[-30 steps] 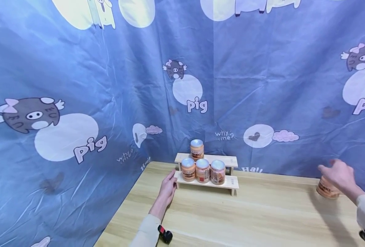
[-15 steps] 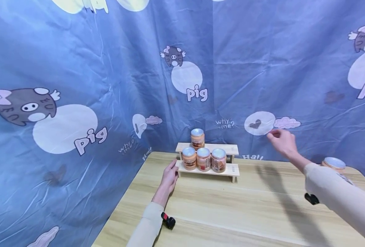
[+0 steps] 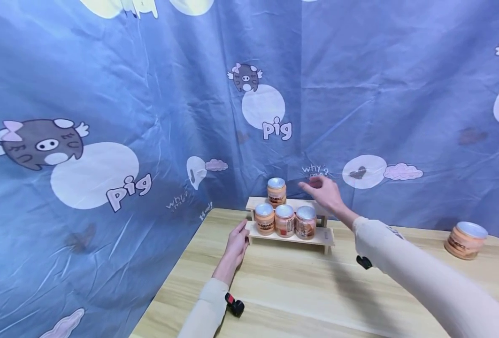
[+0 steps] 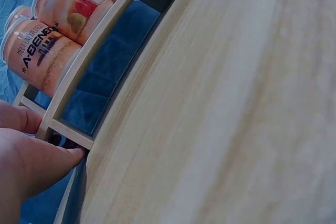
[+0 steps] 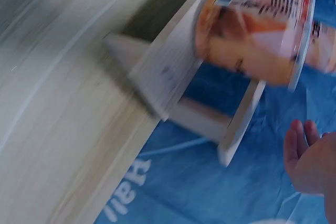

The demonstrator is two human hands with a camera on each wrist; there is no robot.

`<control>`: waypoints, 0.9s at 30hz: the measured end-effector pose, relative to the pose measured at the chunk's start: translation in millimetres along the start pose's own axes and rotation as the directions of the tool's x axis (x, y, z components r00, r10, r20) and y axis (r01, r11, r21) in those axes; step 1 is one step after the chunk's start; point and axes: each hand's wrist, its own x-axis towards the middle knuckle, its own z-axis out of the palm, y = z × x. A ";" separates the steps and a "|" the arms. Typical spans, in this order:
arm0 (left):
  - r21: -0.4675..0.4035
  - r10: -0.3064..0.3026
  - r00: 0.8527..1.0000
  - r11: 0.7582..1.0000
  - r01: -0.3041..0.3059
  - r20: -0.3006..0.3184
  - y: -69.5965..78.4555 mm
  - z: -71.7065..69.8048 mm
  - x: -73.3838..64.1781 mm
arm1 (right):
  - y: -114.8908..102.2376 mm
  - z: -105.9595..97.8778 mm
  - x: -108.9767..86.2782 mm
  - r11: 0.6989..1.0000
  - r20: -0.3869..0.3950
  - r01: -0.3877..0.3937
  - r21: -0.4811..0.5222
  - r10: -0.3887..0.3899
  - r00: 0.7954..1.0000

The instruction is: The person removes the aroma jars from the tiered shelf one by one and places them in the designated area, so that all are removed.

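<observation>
A two-step wooden display stand (image 3: 327, 237) stands near the back of the table. My left hand (image 3: 235, 241) grips its left end; in the left wrist view the thumb (image 4: 58, 156) lies against the end leg. Three orange-labelled jars with silver lids line the lower step: a left jar (image 3: 264, 224), a middle jar (image 3: 284, 225) and a right jar (image 3: 305, 227). A similar jar (image 3: 276, 193) is on the upper step, toward its left. My right hand (image 3: 325, 192) hovers over that step's right part, thumb and fingers apart, holding nothing.
Another orange jar (image 3: 464, 244) stands upright far right on the wooden table (image 3: 291, 286). Blue curtain fabric (image 3: 338, 117) with pig prints hangs close behind the table and down its left side.
My right hand has left the jar at the far right and moved left to the stand, carrying nothing. My left hand has stayed on the stand's end. The head view has shifted slightly.
</observation>
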 end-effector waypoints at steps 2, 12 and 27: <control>-0.001 0.001 1.000 1.000 -0.001 0.003 -0.9 0.7 -1.4 | -4.4 12.2 1.6 1.000 0.047 0.003 -0.003 -0.003 0.999; 0.039 0.023 1.000 0.999 -0.023 -0.006 0.6 1.8 1.4 | -21.2 41.8 12.5 0.996 0.146 0.003 -0.093 0.010 0.989; 0.016 0.024 1.000 1.000 -0.024 -0.014 -2.0 0.0 1.4 | -31.4 76.0 17.5 1.000 0.121 0.007 0.007 -0.008 0.993</control>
